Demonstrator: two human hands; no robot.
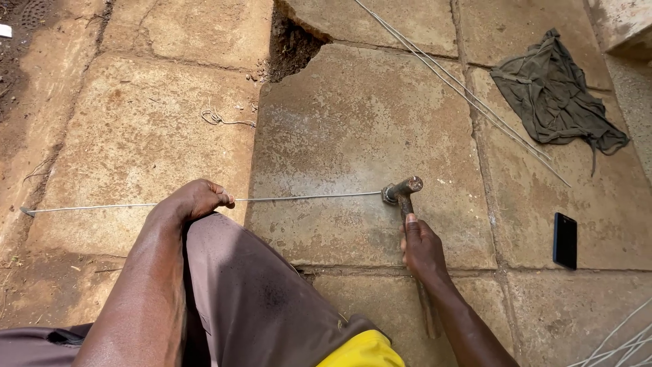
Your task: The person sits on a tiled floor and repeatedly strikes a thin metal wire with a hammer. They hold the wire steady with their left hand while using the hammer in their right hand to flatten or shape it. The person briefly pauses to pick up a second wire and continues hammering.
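Observation:
A long thin steel wire [305,198] lies across the concrete slabs from far left to the centre. My left hand [197,199] is closed on the wire and presses it against the ground. My right hand [421,246] grips the handle of a rusty hammer [402,190]. The hammer's head rests on the wire's right end. My knee in grey-brown trousers [258,292] sits between both arms.
A dark phone [564,240] lies on the slab at the right. An olive cloth [553,95] is crumpled at the top right beside several long straight wires [468,92]. A broken hole [291,44] gapes at the top centre. More wires [621,343] cross the bottom right corner.

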